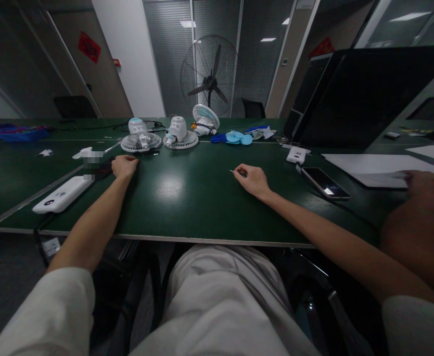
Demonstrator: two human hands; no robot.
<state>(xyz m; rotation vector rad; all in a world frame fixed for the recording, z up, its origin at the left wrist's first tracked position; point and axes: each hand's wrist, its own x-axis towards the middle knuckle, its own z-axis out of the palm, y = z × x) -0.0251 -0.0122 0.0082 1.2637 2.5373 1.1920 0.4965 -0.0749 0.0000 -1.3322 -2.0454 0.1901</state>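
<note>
My right hand (253, 180) is closed in a pinch above the middle right of the green table (187, 207). A thin rod with a pale tip (232, 171) pokes out leftward from its fingertips; its kind is too small to tell. To the left, my left hand (123, 167) is low at the tabletop with its fingers curled together. Whatever they may hold is hidden. Just beside that hand lies a dark flat object (104, 169), and nearer me a white power bank (63, 194) with a black cable.
Small white fans (142, 141) stand at the back, beside light blue fan blades (239, 137). On the right are a phone (324, 182), a white device (296, 155), paper (368, 165) and a big black box (372, 99). Another person's hand (426, 185) touches the paper.
</note>
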